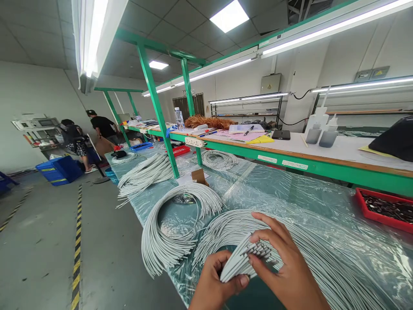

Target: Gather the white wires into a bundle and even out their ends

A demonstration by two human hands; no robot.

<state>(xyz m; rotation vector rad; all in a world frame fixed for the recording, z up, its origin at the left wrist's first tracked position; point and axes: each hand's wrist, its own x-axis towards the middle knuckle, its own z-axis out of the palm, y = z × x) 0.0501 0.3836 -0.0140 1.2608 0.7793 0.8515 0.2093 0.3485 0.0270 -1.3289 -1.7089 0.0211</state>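
My left hand [222, 277] is wrapped round a bundle of thin grey-white cables [237, 260], thumb across the front. The cut ends of the bundle point up and to the right, with dark tips showing. My right hand [280, 254] pinches at these ends between thumb and index finger, while its other fingers are raised and curved. Behind and to the right, a large spread of the same cables [322, 254] curves over the table. To the left of my hands lies a looped cable coil [158, 232], its loose ends fanned out toward the table edge.
Plastic film covers the green table [274, 189]. A red tray [383, 215] of small dark parts stands at right. More cable coils [145, 172] lie further back, near a green post [158, 107]. A raised shelf [342, 150] holds squeeze bottles [328, 133]. Two people stand far left.
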